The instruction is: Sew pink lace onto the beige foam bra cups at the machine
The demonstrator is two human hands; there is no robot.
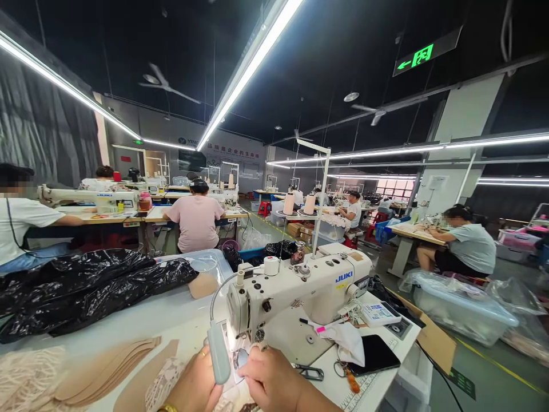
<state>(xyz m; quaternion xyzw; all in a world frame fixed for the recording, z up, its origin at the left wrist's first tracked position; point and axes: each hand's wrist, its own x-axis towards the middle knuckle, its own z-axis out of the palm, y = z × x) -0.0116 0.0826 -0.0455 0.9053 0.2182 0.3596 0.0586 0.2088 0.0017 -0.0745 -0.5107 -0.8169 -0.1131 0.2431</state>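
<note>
A white JUKI sewing machine (300, 286) stands before me, its needle area lit. My right hand (274, 375) is closed, with thumb and fingers pinched on pale fabric (234, 396) just in front of the presser foot. My left hand (195, 380) rests at the left of the same fabric; the grey lamp head (219, 353) hides its fingertips, so its grip is unclear. Left of it lie a beige cut piece with lace (160, 377) and a fanned stack of beige pieces (107, 369). Thread snips (309, 372) lie right of my right hand.
On the table's right are a black phone (373, 353), a white cloth (348, 340), a keyring with an orange tassel (352, 382) and a small box (381, 313). Black plastic bags (98, 286) lie at the left. A thread stand (323, 194) rises behind the machine. Several people sew around me.
</note>
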